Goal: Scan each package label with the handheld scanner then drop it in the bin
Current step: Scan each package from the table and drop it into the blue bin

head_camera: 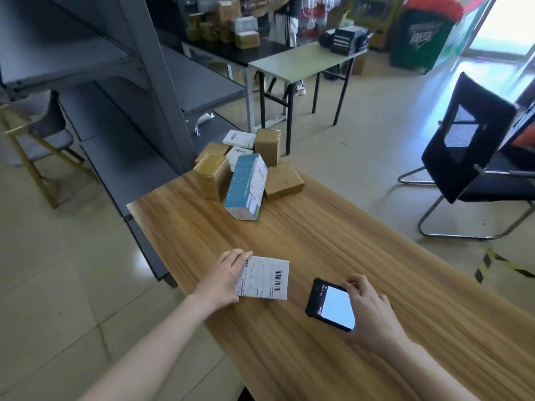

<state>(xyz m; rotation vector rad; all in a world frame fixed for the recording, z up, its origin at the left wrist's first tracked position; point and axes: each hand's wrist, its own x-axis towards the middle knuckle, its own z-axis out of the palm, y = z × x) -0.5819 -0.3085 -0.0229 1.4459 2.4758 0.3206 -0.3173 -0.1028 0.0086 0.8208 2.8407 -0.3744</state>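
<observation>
**Pkg and scanner both in the hands**

L hand (228,277) grips the left edge of a flat white package (265,279), barcode label up, low over the wood-grain counter (318,250) (touching it or not, can't tell). R hand (372,312) curls round a black handheld scanner (331,305) w/ lit screen, just right of the pkg. Brown cardboard boxes (212,180) and a blue-and-white carton (246,186) are piled at the far end.

White labelled package (266,280) flat, black scanner (335,309) beside
</observation>
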